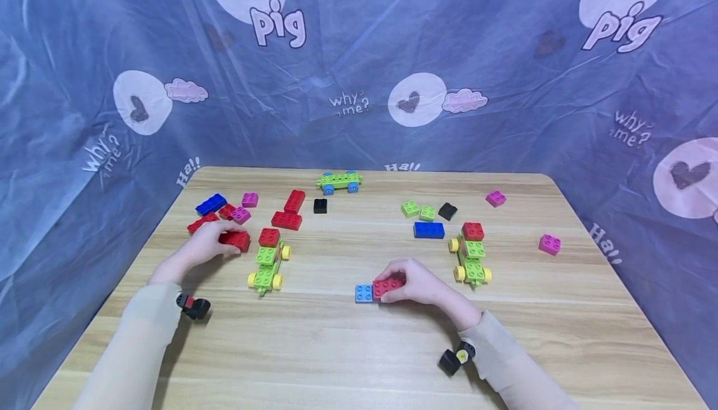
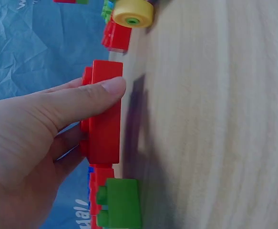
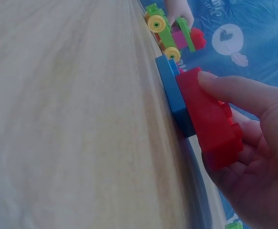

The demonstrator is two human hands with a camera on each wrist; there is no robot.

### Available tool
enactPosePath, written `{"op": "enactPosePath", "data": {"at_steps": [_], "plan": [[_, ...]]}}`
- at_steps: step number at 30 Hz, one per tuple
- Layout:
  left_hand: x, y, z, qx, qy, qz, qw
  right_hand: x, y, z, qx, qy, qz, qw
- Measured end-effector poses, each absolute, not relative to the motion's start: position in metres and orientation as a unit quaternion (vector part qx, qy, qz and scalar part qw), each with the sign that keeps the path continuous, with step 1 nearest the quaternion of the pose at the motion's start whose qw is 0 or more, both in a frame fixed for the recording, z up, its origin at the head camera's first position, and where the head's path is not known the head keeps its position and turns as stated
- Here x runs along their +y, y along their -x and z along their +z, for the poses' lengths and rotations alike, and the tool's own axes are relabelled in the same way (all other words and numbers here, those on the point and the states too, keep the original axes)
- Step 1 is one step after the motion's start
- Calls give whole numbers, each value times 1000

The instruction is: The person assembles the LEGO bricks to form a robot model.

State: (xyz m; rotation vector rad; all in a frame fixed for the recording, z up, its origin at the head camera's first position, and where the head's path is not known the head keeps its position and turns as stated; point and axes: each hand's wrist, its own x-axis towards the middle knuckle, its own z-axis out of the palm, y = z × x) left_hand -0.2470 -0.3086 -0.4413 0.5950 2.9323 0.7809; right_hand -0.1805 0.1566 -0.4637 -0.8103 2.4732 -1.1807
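My right hand (image 1: 414, 282) pinches a red brick (image 3: 208, 114) between thumb and fingers. The red brick overlaps one end of a light blue brick (image 1: 363, 293) on the table; whether their studs are pressed together I cannot tell. Over on the left, my left hand (image 1: 209, 243) holds another red brick (image 2: 105, 114), thumb on its near side, just above the tabletop. A green brick (image 2: 123, 202) stands close to that hand in the left wrist view. Right of it is a yellow-wheeled green car (image 1: 265, 277) topped with a red brick (image 1: 269, 237).
A second yellow-wheeled car (image 1: 473, 273) stands beyond my right hand. At the back are a blue-wheeled green base (image 1: 339, 181) and a black brick (image 1: 320, 205). A dark blue brick (image 1: 429, 230) lies mid-right; pink bricks (image 1: 550, 244) lie farther right. Several bricks cluster back left.
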Motion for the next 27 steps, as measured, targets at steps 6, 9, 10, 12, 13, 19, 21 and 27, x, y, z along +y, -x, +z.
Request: {"op": "enactPosePath", "data": {"at_steps": [6,9,10,12,13,19,21,27], "plan": [[-306,245,-432,946,-174,274,8,156,181,-464,856,282,-410,138],[-304,244,-428,944,-166,284,7,156,181,-464,854,280,-415,141],[-303,244,-427,944,-166,286,5,156,181,-464,853,280,-416,141],[-301,244,-424,943,-166,288,-5,156,181,-464,853,278,-418,143],[-300,244,-423,943,-167,289,-11,156,181,-464,853,276,-418,145],[-291,244,-410,941,-184,275,-65,156,183,-465,851,283,-419,142],[-286,244,-404,941,-187,271,-79,156,183,-465,851,283,-419,142],[-266,238,-386,939,-179,263,-133,156,183,-465,851,284,-418,144]]}}
